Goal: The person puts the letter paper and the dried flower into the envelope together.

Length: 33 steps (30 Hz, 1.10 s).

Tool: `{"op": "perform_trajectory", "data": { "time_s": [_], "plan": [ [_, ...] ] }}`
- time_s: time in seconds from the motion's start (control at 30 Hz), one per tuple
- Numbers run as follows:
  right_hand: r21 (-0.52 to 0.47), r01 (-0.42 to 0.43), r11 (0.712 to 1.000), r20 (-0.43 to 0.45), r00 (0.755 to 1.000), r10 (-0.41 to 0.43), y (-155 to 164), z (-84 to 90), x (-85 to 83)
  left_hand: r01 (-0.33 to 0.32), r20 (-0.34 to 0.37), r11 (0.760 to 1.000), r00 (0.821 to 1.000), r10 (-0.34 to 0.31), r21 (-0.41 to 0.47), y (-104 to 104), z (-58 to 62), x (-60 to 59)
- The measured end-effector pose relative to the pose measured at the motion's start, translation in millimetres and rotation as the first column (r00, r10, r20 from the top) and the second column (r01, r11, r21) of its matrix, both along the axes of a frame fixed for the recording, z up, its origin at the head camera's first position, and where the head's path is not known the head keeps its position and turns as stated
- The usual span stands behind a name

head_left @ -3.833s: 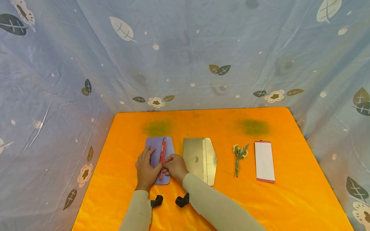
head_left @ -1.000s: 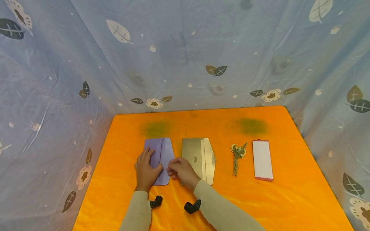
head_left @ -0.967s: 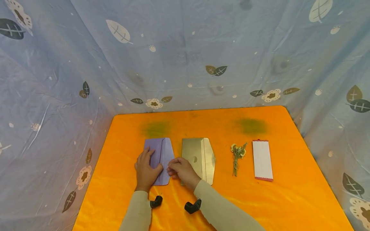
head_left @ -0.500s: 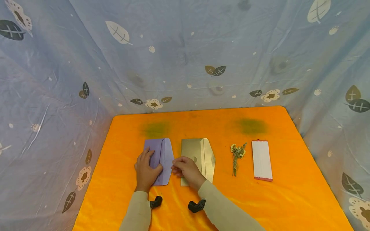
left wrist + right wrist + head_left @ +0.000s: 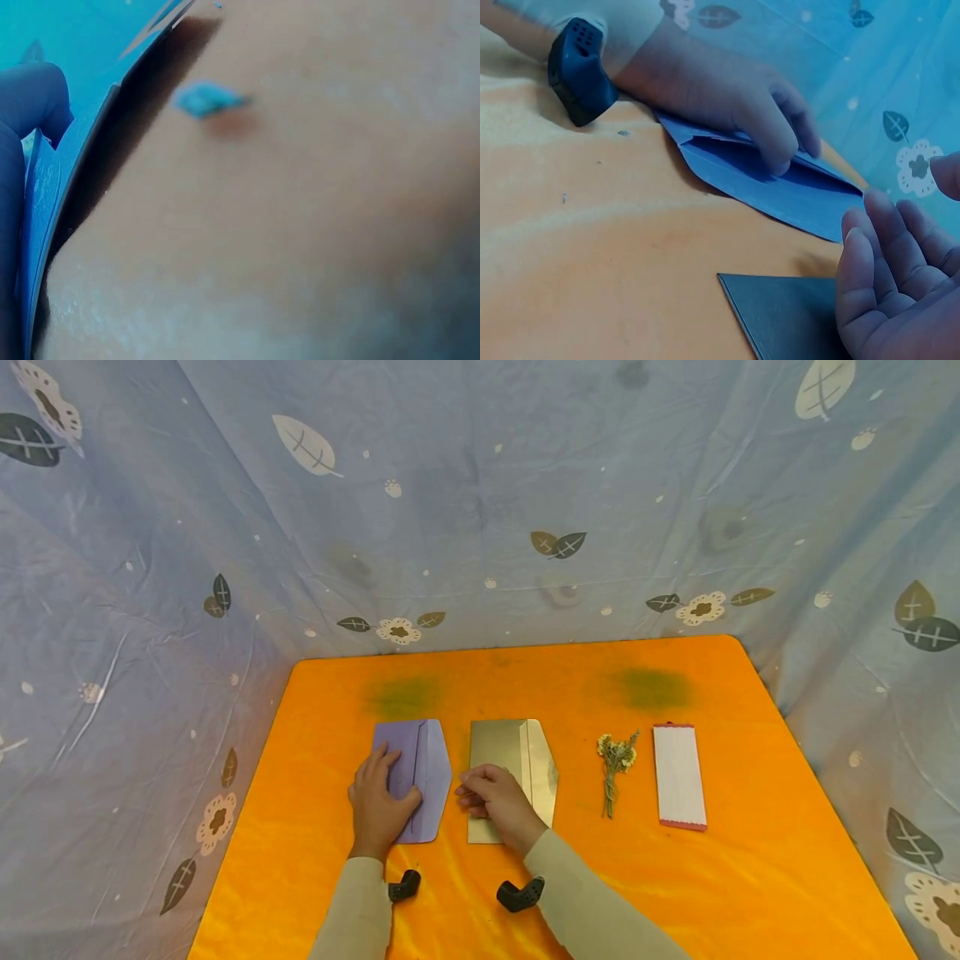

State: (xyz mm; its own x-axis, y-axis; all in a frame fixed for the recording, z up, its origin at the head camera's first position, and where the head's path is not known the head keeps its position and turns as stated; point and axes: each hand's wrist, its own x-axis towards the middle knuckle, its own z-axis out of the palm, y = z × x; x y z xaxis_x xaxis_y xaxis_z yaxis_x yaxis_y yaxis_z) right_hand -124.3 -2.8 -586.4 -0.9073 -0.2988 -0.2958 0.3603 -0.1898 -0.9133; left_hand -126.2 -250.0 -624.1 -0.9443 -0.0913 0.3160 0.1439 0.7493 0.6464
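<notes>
The purple envelope [image 5: 432, 785] is laid flat on the orange table cover [image 5: 570, 881], directly under the left hand [image 5: 378, 802], with its unfolded flap pointed toward 3 o'clock from that hand. The envelope is gripped by the left hand at its pocket edge: the fingers are spread over the front panel, and the thumb is hooked at the mouth, which is seen gaping in the right wrist view.

From the right hand [image 5: 501, 800], the purple envelope is found at 9 o'clock, near but apart. Nothing is held by the right hand; its fingers are loosely bent. In the head view, part of the gold envelope [image 5: 510, 745] is covered by that hand, its flap shown toward 2 o'clock; whether it is touched cannot be told. Farther off, near 3 o'clock, a bunch of dried flowers [image 5: 617, 760] is placed, followed by a white card with red ends [image 5: 678, 775].
</notes>
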Motion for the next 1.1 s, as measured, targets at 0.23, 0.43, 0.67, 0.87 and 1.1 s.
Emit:
{"op": "perform_trajectory", "data": {
  "time_s": [0.23, 0.43, 0.67, 0.87, 1.1],
  "plan": [
    [0.006, 0.012, 1.000, 0.015, 1.000, -0.012, 5.8, -0.2, 1.8, 0.001, 0.002, 1.000, 1.000, -0.001, 0.000, -0.5, 0.1, 0.6],
    [0.005, 0.039, 0.999, 0.025, 0.999, -0.039, 13.9, -1.3, 4.0, 0.000, 0.012, 1.000, 1.000, 0.000, -0.003, -1.6, -1.8, 0.4],
    [-0.009, 0.061, 0.998, 0.031, 0.998, -0.061, 23.6, -2.0, 4.5, 0.001, 0.013, 1.000, 1.000, -0.001, 0.005, -2.1, -2.1, -0.1],
    [-0.006, 0.088, 0.996, 0.034, 0.996, -0.088, 30.8, -0.6, 4.6, 0.001, 0.015, 1.000, 1.000, 0.000, -0.001, -3.1, -5.5, -1.0],
    [0.000, 0.100, 0.995, 0.034, 0.994, -0.100, 39.2, -1.0, 3.8, -0.001, 0.026, 1.000, 1.000, 0.001, 0.007, -2.4, -5.0, -1.3]
  ]
}}
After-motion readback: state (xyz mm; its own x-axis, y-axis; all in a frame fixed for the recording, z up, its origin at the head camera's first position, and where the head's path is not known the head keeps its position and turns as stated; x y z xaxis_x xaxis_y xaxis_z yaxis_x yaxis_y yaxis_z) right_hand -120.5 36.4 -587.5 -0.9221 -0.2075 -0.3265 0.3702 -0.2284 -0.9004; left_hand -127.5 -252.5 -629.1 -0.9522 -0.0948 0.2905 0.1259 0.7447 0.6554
